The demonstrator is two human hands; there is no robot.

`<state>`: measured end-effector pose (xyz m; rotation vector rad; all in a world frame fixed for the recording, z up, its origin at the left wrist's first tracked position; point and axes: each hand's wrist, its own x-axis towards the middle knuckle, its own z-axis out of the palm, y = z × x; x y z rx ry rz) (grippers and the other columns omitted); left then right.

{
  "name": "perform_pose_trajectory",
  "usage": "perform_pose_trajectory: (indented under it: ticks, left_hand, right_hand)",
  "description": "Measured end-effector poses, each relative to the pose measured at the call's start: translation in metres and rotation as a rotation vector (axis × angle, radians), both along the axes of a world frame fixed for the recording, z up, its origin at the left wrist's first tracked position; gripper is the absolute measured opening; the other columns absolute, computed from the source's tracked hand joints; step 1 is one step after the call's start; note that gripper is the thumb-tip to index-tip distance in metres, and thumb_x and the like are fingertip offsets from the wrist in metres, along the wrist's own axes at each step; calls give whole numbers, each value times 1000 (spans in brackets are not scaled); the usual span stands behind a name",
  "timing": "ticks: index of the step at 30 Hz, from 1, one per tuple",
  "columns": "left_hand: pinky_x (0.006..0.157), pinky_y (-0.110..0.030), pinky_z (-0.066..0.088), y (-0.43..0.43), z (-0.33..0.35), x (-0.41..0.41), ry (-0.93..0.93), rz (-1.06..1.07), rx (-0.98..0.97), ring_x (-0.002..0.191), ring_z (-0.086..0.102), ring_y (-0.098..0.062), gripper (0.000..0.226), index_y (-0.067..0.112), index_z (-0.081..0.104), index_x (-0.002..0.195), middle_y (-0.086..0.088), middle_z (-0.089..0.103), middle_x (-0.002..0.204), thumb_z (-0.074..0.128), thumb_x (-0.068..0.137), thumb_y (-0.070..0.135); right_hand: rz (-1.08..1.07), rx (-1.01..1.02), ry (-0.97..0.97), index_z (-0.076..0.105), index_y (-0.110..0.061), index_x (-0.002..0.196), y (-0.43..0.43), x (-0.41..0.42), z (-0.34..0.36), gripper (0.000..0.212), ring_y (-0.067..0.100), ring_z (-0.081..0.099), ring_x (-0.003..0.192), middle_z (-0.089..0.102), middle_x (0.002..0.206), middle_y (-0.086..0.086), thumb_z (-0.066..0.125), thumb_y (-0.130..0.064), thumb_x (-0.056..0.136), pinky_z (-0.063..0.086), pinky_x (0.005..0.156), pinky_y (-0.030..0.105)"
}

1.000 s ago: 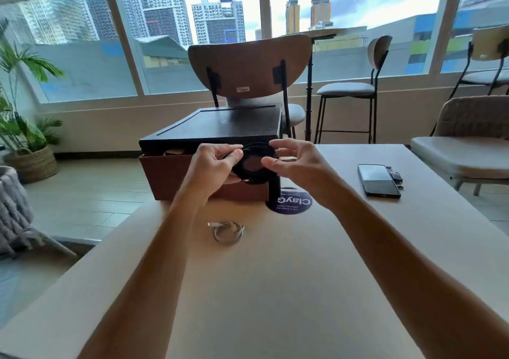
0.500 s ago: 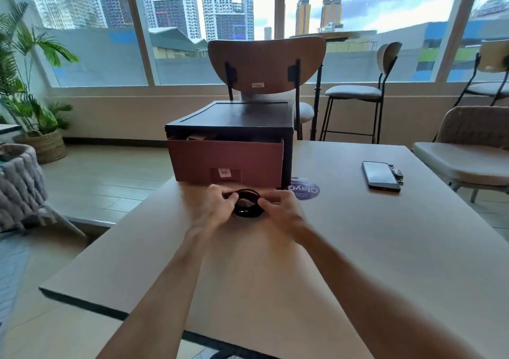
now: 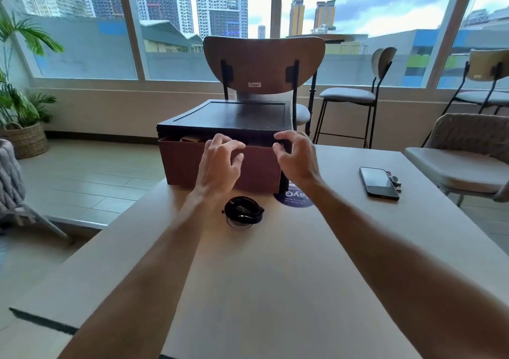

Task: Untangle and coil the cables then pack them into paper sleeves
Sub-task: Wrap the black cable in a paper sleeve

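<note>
reaching both hands, left hand (image 3: pixel 220 163) and right hand (image 3: pixel 296 157), empty with fingers spread, toward the far box (image 3: pixel 220 165). coiled black cable (image 3: pixel 242 212) lies on table (image 3: pixel 275 289); likely light, springy, best pinched across the loop.

Under the bare hands, the worktop (image 3: pixel 275 276) looks like smooth, matt pale wood, the coiled cable (image 3: pixel 242 212) just short of them is black rubbery plastic, the box (image 3: pixel 187 165) beyond shows matt brown card under a dark, faintly glossy lid (image 3: pixel 242 114), and the phone (image 3: pixel 378 182) to the right is glossy glass.
</note>
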<state>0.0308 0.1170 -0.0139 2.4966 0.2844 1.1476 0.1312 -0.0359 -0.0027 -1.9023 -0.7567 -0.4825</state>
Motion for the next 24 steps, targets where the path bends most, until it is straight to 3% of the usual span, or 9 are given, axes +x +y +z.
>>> perform_pose_trajectory:
  ticks: [3,6,10,14,19,24]
  left_hand:
    - [102,-34,42,11,17,14,64,-41,36,116,52,-23,25,17,71,118,-4,61,117,66,94,22]
    - [99,-43,47,27,30,29,179,-81,54,111,59,-24,23,19,73,114,-4,64,116,64,96,29]
    - [93,-44,52,35,32,41,339,-120,38,102,67,-22,20,24,75,106,0,73,107,61,97,35]
    - [91,-40,54,40,32,39,326,-140,1,98,69,-18,17,26,77,103,2,76,102,64,95,34]
    - [93,-39,54,38,38,16,396,-223,-25,94,67,-8,16,26,78,102,7,74,99,68,93,34]
    - [93,-35,54,31,42,-11,449,-260,-15,91,66,-3,15,27,78,102,9,74,100,67,94,34]
  right_hand:
    - [-18,-72,3,68,-16,123,14,27,16,30,20,49,128,58,133,6,62,-19,94,32,105,24]
    - [-19,-129,57,69,-21,123,26,52,25,29,20,44,135,56,139,4,61,-23,96,33,112,34]
    - [1,-114,91,74,-22,115,33,69,21,24,16,59,121,71,121,-2,68,-23,92,42,107,28]
    - [-23,-30,136,76,-25,111,38,72,17,23,12,61,114,72,116,-3,73,-25,89,41,98,18]
    - [-56,1,210,75,-25,114,43,65,17,23,15,60,115,70,119,-2,70,-24,91,47,103,28]
    - [-107,-24,207,73,-25,117,47,56,17,26,20,58,121,69,124,0,67,-23,92,44,106,31]
